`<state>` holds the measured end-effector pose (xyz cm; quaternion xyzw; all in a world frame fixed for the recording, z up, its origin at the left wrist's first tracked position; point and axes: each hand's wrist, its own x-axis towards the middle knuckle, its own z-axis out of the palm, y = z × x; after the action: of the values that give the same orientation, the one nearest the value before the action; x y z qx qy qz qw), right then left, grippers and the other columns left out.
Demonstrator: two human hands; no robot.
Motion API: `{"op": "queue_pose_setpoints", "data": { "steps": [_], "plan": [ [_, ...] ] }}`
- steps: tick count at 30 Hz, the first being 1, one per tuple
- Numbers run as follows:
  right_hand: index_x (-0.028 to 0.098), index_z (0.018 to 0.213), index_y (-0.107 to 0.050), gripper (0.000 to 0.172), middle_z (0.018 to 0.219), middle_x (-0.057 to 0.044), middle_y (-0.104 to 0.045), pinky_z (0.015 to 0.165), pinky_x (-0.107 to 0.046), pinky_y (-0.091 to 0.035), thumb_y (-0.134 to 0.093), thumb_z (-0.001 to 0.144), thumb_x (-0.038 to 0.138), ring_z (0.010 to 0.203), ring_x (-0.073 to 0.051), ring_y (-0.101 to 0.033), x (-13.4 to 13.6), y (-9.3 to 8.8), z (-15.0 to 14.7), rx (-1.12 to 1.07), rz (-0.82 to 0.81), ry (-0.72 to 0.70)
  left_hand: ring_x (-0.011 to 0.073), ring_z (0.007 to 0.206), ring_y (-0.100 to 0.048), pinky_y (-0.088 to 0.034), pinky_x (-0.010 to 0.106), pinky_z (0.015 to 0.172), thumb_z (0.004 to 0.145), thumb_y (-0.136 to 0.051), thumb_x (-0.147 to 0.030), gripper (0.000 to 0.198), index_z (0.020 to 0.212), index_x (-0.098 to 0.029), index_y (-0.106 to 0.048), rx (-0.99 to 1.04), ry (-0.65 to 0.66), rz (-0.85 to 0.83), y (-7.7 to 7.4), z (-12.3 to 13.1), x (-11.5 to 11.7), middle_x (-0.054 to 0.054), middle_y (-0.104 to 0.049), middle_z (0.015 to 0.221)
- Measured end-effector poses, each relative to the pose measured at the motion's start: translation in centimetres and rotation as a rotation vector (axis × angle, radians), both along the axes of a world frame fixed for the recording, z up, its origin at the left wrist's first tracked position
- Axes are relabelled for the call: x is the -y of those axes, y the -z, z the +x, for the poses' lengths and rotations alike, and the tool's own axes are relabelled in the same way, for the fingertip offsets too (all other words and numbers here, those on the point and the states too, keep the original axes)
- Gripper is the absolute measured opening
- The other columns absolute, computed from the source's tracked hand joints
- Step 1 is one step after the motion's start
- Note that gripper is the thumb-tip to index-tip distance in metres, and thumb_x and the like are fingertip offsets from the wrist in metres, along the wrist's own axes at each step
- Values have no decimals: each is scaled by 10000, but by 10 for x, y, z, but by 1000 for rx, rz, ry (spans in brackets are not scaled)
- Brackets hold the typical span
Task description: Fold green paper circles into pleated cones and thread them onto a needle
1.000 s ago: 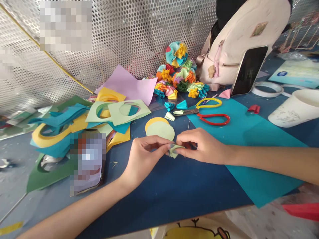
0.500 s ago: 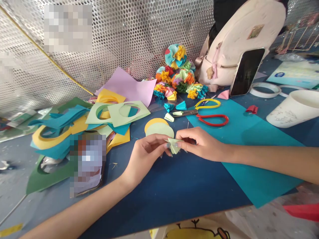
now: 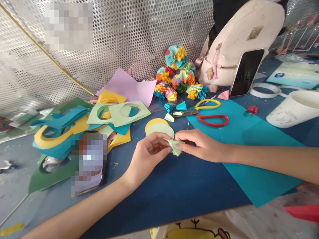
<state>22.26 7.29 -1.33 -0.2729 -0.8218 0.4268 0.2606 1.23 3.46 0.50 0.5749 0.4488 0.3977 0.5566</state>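
Blue tabletop, pale-green folded paper, flared, pinched by left fingers and right fingers

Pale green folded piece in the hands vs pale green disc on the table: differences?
Pose: the folded piece is held up between left hand and right hand; the disc lies on the table, overlapping a yellow disc.
Shape: the folded piece is creased and angular; the disc is flat and rounded.
Size: the folded piece looks smaller than the disc.
Shared: pale green colour, paper-like look.
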Motion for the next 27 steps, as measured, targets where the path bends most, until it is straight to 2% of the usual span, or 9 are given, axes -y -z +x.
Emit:
{"op": "queue_pose_setpoints", "data": {
  "steps": [3, 6, 14, 21, 27],
  "plan": [
    [176, 752, -497, 295, 698, 42, -423, 574, -253, -285, -565, 974, 357, 627, -95, -369, -1, 2, 0, -11, 10, -29, 97, 796, -669, -523, 175, 760, 823, -732, -166, 111, 916, -157, -673, 25, -20, -67, 1, 0, 1, 0, -708, 839],
    [175, 735, -504, 311, 697, 42, -422, 566, -252, -282, -619, 942, 376, 625, -95, -365, -2, 3, 0, -11, 12, -19, 77, 708, -636, -492, 154, 682, 798, -749, -165, 78, 842, -152, -687, 25, -57, -109, 2, 2, 4, -14, -692, 751],
    [182, 709, -442, 319, 692, 42, -390, 563, -253, -271, -618, 932, 328, 614, -94, -348, 0, 3, 0, 2, 87, 35, 93, 633, -628, -516, 187, 612, 747, -784, -163, 111, 829, -151, -711, 36, -151, -152, -3, 8, 11, -7, -698, 730],
    [191, 688, -338, 338, 675, 48, -346, 565, -248, -263, -586, 912, 242, 609, -85, -329, 1, 3, 0, -15, 122, 58, 136, 832, -713, -566, 222, 794, 739, -790, -133, 216, 932, -169, -701, 20, -56, -114, -1, 6, 13, 13, -756, 853],
    [199, 691, -287, 370, 672, 54, -293, 547, -249, -246, -579, 917, 227, 600, -82, -283, 7, 0, -2, -50, 89, 55, 105, 673, -632, -509, 205, 660, 748, -776, -150, 134, 759, -164, -644, -146, -27, 8, 3, 10, 8, -25, -666, 700]
  ]
}}
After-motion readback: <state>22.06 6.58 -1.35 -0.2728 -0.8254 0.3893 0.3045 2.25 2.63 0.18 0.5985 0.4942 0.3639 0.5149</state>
